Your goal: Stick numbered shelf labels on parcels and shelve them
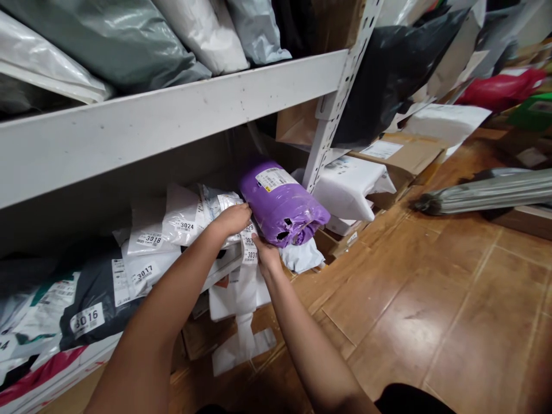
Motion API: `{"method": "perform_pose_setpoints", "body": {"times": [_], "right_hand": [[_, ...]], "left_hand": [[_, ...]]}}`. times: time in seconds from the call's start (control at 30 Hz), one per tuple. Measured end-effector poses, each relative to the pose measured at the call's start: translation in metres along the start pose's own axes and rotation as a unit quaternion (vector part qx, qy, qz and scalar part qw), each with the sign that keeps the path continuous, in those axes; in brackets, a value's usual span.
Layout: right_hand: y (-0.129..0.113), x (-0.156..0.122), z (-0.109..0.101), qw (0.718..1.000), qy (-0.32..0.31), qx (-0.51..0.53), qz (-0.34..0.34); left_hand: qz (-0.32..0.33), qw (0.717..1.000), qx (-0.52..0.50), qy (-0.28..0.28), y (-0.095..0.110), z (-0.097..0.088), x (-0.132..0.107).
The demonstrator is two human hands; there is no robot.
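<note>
Left hand (233, 221) has the purple parcel (280, 204) at its two o'clock, touching, and curls closed over a white parcel (214, 208). Right hand (265, 254), at five o'clock, props its numbered label (250, 253); fingers hidden, grip unclear.

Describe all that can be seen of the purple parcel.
The purple parcel is a bulging, glossy plastic bag with a white barcode label on top and small tears at its near end. It lies on white parcels beneath the shelf board, beside the post. The left hand is close; touch unclear.
</note>
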State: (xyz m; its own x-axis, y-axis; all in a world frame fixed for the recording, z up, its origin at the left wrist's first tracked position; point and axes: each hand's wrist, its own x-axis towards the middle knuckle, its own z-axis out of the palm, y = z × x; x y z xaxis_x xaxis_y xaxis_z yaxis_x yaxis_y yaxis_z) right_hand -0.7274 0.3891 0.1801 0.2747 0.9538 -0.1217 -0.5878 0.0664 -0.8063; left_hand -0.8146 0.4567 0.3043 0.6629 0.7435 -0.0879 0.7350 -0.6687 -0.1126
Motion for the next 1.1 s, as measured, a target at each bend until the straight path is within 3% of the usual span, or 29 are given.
{"method": "perform_pose_setpoints", "body": {"times": [0.13,0.37,0.57,0.63,0.73,0.83,0.9,0.97,1.03,1.1], "right_hand": [[-0.004,-0.011,0.003,0.998,0.033,0.029,0.051],[-0.007,-0.032,-0.002,0.99,-0.011,0.061,0.13],[0.011,-0.058,-0.008,0.989,0.107,-0.034,0.093],[0.017,-0.075,-0.015,0.99,0.103,-0.078,0.058],[0.017,-0.099,-0.027,0.986,0.055,-0.145,-0.057],[0.0,-0.111,-0.032,0.967,0.01,-0.182,-0.181],[-0.019,-0.11,-0.029,0.948,-0.001,-0.192,-0.253],[-0.044,-0.101,-0.02,0.929,-0.014,-0.202,-0.308],[-0.07,-0.089,-0.007,0.914,-0.047,-0.222,-0.336],[-0.096,-0.077,0.003,0.903,-0.093,-0.247,-0.338]], "left_hand": [[0.001,1.0,0.016,0.008,0.001,0.003,-0.001],[-0.006,0.999,0.031,0.02,0.001,0.007,-0.002],[-0.009,0.999,0.022,0.032,0.002,0.011,-0.002],[-0.012,0.999,0.015,0.036,0.002,0.011,-0.003],[-0.02,0.999,-0.003,0.049,-0.001,0.01,-0.005],[-0.002,0.997,-0.058,0.058,-0.002,0.009,-0.013],[-0.026,0.991,-0.087,0.098,0.005,0.009,-0.024],[-0.113,0.964,-0.135,0.202,0.022,0.008,-0.04],[-0.189,0.889,-0.255,0.329,0.047,0.007,-0.061],[-0.184,0.806,-0.41,0.385,0.075,0.005,-0.082]]}}
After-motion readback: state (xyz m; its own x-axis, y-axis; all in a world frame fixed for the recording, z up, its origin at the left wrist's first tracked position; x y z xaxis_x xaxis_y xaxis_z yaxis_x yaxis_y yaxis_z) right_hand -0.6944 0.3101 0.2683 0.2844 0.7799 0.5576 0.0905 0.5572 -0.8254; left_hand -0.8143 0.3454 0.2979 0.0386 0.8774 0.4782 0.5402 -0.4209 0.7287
